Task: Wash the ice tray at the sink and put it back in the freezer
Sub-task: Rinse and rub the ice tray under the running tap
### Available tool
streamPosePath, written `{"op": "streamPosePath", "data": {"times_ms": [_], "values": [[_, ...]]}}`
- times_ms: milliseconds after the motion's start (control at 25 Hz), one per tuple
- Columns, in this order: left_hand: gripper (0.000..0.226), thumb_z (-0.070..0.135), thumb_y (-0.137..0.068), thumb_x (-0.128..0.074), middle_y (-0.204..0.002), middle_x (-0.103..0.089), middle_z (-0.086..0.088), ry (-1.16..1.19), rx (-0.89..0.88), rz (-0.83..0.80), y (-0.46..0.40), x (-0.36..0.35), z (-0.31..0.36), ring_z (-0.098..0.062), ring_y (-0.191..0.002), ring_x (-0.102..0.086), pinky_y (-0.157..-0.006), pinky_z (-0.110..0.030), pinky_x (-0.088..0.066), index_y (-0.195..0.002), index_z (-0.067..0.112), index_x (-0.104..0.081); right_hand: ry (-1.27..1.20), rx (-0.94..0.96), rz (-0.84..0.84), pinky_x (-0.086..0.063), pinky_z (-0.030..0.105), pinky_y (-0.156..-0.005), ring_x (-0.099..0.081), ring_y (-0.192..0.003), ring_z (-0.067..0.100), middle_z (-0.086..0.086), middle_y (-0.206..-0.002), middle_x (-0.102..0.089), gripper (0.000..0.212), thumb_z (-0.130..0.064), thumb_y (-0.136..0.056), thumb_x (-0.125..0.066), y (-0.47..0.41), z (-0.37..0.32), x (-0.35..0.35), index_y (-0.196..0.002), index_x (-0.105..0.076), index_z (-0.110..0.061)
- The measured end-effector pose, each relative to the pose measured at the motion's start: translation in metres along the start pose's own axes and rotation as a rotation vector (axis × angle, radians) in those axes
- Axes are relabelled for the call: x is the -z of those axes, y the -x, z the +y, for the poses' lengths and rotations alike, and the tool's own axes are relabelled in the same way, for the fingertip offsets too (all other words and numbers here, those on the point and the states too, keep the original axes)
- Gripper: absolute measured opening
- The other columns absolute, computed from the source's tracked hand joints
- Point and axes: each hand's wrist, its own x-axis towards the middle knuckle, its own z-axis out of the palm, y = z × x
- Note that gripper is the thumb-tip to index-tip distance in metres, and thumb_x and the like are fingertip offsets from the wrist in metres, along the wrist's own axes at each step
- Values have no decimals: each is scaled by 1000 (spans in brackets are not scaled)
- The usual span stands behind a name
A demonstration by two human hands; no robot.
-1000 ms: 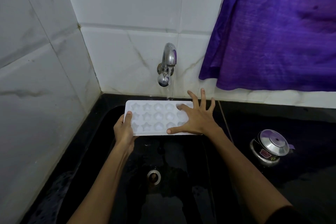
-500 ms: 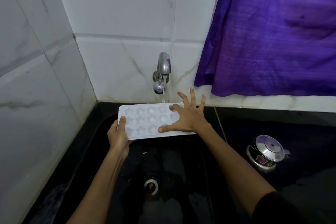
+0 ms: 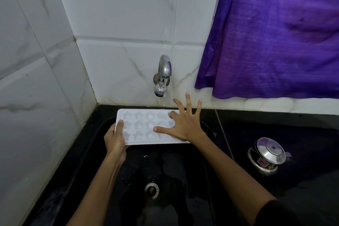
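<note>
A white ice tray [image 3: 141, 126] with star-shaped cells is held level over the black sink [image 3: 102, 134], just under the metal tap [image 3: 163, 76]. My left hand [image 3: 115, 138] grips the tray's left end, thumb on top and fingers underneath. My right hand [image 3: 183, 122] lies flat on the tray's right part with its fingers spread wide. A thin stream of water falls from the tap onto the tray's far edge. The tray's right end is hidden under my right hand.
The sink's drain [image 3: 151, 190] lies below the tray in a wet basin. A small steel pot with a lid [image 3: 266, 156] stands on the black counter at the right. A purple cloth [image 3: 275, 33] hangs over the white tiled wall.
The view has shifted slightly. My right hand has slid a little over the tray's cells. My left hand keeps its grip on the tray's left end.
</note>
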Motion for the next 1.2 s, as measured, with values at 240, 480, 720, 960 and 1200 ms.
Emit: {"op": "streamPosePath", "data": {"times_ms": [240, 480, 720, 960, 1200], "values": [[28, 26, -95, -49, -106, -61, -10, 44, 23, 10, -1, 8, 1, -22, -85, -61, -65, -35, -52, -115, 9, -57, -115, 39, 117, 21, 58, -105, 23, -143, 25, -6, -157, -7, 88, -93, -48, -41, 25, 13, -7, -116, -48, -37], [23, 25, -96, -48, -90, -63, -4, 76, 54, -11, 5, 2, 2, -19, -78, -61, -60, -35, -51, -112, 11, -56, -15, 142, 219, 19, 57, -105, 10, -142, 32, 5, -156, -25, 90, -94, -50, -36, 25, 14, -23, -114, -61, -36], [30, 26, -95, -50, -102, -63, -9, 62, 54, -17, -1, 5, 4, -21, -83, -62, -61, -35, -51, -118, 9, -56, 14, 117, 174, 21, 55, -104, 17, -143, 31, 0, -158, -14, 97, -95, -41, -31, 18, 11, -16, -117, -57, -40], [22, 25, -95, -49, -92, -64, -3, 73, 40, -19, 1, 13, 9, -20, -82, -62, -62, -36, -51, -112, 13, -56, 19, 111, 195, 20, 56, -104, 5, -141, 32, 3, -151, -34, 87, -96, -44, -34, 20, 5, -14, -103, -65, -40], [23, 26, -95, -49, -96, -62, -4, 72, 6, 4, 4, 15, 6, -19, -83, -61, -61, -34, -50, -112, 13, -57, 84, 79, 229, 6, 62, -106, -15, -138, 42, 9, -143, -48, 85, -95, -50, -29, 25, -7, -20, -98, -69, -38]]}}
